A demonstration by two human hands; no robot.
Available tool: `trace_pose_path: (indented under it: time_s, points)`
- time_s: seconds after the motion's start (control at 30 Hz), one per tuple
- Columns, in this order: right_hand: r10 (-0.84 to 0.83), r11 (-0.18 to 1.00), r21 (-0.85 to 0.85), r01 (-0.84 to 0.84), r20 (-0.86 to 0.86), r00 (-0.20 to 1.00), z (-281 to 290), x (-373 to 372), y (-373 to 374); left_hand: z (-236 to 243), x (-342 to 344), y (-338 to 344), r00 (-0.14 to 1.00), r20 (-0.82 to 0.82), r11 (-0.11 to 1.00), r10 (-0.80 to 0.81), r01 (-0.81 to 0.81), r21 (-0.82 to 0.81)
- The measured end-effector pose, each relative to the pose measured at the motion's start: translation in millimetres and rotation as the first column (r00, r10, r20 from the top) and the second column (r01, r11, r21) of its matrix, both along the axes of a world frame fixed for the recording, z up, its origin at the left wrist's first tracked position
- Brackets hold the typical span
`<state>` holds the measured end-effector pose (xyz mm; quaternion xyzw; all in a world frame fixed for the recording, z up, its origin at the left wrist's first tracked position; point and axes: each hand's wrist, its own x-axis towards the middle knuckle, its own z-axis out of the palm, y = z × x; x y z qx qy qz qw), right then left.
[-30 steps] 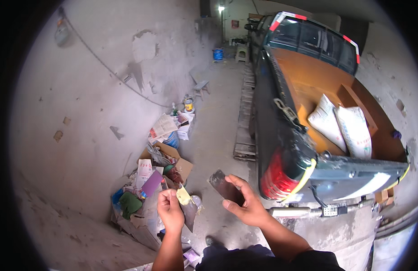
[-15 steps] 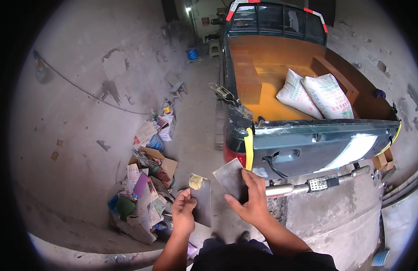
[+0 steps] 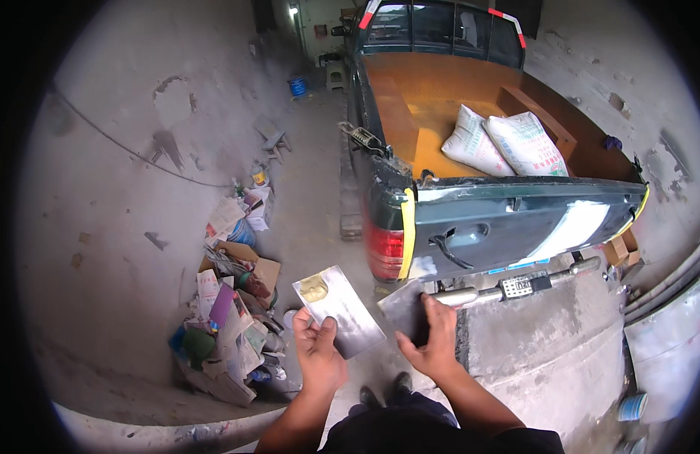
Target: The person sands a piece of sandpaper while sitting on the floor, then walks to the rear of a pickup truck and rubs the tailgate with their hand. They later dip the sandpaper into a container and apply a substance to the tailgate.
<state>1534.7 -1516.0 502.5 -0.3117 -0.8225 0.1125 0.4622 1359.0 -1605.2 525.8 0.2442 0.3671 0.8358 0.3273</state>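
Note:
My left hand [image 3: 321, 357] is closed on a thin metal plate [image 3: 348, 316], thumb on its face. A dab of yellowish putty [image 3: 314, 288] sits near the plate's far left corner. In my right hand [image 3: 434, 340] is a dark grey flat spreader [image 3: 409, 312], gripped between thumb and fingers. Its left edge is close to the plate's right side. Beyond my hands stands a dark green pickup's tailgate [image 3: 493, 227], with a white patch [image 3: 569, 231] on its right part and yellow tape [image 3: 408, 234] along its left edge.
Two white sacks [image 3: 525, 144] lie in the truck bed. A chrome bumper bar [image 3: 482, 295] juts below the tailgate. Cardboard, paper and rags [image 3: 236, 303] are heaped by the left wall. At lower right stand a blue-banded can [image 3: 632, 407] and a pale panel [image 3: 671, 356].
The plate in my left hand has turned from near upright and dark to face up, bright and tilted rightward. My right hand's spreader has lowered slightly. The view has shifted a little.

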Motion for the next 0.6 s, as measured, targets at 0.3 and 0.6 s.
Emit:
trace_pose_path:
  time_s: [0.3, 0.6]
  points:
    - [0.064, 0.953, -0.299, -0.049, 0.04, 0.997, 44, 42, -27, -12, 16, -6, 0.973, -0.134, 0.977, -0.186, 0.169, -0.128]
    - [-0.011, 0.996, -0.086, 0.033, 0.244, 0.97, 48, 85, -34, -7, 81, 7, 0.917, -0.063, 0.903, -0.394, 0.373, -0.213]
